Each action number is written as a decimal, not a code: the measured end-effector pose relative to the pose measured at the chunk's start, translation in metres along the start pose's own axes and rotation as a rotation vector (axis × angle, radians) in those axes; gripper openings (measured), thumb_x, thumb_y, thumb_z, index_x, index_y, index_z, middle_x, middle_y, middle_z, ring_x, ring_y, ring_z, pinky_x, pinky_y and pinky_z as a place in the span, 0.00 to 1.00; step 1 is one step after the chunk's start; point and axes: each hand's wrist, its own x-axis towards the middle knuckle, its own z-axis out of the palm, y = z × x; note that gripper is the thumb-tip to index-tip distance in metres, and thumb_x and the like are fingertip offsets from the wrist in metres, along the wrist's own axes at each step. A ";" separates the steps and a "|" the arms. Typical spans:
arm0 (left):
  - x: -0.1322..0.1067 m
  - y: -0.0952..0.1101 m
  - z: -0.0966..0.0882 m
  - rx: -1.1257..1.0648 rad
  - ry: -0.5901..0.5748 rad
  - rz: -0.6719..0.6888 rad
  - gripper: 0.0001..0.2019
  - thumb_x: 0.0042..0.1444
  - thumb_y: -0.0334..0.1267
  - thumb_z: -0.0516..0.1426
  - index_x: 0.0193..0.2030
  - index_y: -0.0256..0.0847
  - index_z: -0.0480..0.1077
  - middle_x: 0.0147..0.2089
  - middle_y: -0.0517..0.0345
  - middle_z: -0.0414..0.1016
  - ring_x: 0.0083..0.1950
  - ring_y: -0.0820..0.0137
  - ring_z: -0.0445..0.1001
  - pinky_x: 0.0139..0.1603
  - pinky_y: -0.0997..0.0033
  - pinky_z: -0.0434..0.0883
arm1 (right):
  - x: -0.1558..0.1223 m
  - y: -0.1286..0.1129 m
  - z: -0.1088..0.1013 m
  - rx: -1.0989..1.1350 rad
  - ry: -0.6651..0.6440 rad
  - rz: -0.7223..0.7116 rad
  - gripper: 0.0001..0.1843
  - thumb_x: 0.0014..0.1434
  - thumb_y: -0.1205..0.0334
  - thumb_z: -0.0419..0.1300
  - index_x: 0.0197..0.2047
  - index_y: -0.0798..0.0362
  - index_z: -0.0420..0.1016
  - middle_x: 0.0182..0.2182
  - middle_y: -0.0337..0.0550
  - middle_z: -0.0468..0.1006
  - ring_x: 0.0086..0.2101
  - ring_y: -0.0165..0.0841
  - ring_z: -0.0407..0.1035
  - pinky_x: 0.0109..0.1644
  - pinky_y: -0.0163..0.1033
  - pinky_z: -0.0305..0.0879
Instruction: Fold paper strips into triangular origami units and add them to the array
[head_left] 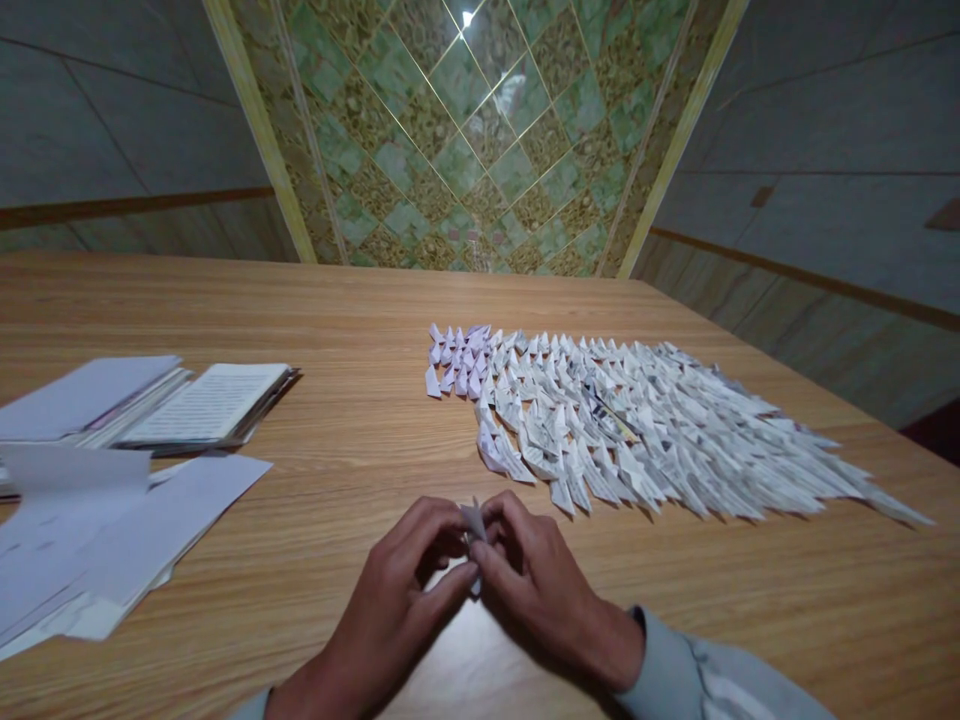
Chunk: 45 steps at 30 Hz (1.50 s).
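Between my two hands, just above the near middle of the table, is a small folded paper piece [474,520], pale and pointed at the top. My left hand [409,585] pinches it from the left with thumb and fingers. From the right, my right hand [529,570] grips the same piece, its thumb pressed on the near side. The fingers cover most of the paper, so its full shape is hidden. Beyond my right hand lie many folded paper pieces [600,420] in close rows, mostly white printed paper. A smaller group of lilac folded pieces [457,360] sits at their left end.
On the left of the wooden table [360,400] lie loose white sheets [180,520], a stack of papers [90,395] and a printed booklet [214,405]. A tiled wall [465,150] stands behind the table's far edge.
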 end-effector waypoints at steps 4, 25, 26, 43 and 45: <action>0.001 0.002 0.002 -0.146 -0.001 -0.116 0.02 0.60 0.34 0.62 0.39 0.43 0.74 0.39 0.58 0.75 0.38 0.67 0.76 0.38 0.72 0.73 | -0.001 -0.001 -0.003 0.053 -0.050 -0.019 0.03 0.67 0.62 0.58 0.43 0.52 0.68 0.30 0.37 0.75 0.30 0.29 0.69 0.33 0.33 0.60; 0.002 0.000 0.001 -0.467 -0.011 -0.219 0.08 0.54 0.33 0.65 0.42 0.40 0.74 0.43 0.53 0.76 0.43 0.64 0.75 0.43 0.68 0.73 | 0.003 0.000 -0.003 0.136 -0.107 0.001 0.07 0.68 0.57 0.56 0.42 0.51 0.65 0.32 0.39 0.77 0.32 0.32 0.71 0.36 0.35 0.62; 0.001 -0.001 0.001 -0.478 -0.015 -0.227 0.08 0.55 0.33 0.65 0.42 0.40 0.74 0.43 0.53 0.76 0.42 0.64 0.75 0.42 0.68 0.73 | 0.003 -0.001 -0.003 0.141 -0.107 0.005 0.07 0.68 0.57 0.56 0.42 0.51 0.65 0.32 0.39 0.77 0.32 0.32 0.71 0.36 0.36 0.62; 0.000 -0.006 0.003 -0.583 -0.034 -0.291 0.09 0.53 0.36 0.67 0.40 0.40 0.75 0.40 0.56 0.76 0.40 0.67 0.72 0.41 0.71 0.69 | 0.005 0.000 0.004 0.166 -0.092 0.086 0.10 0.67 0.54 0.58 0.39 0.51 0.65 0.30 0.36 0.74 0.31 0.31 0.66 0.34 0.35 0.59; 0.000 -0.006 0.002 -0.573 -0.033 -0.278 0.08 0.54 0.36 0.67 0.40 0.40 0.76 0.40 0.56 0.76 0.40 0.67 0.72 0.40 0.72 0.69 | 0.005 0.001 0.004 0.150 -0.089 0.091 0.10 0.67 0.55 0.57 0.39 0.51 0.65 0.30 0.36 0.73 0.31 0.30 0.66 0.35 0.36 0.59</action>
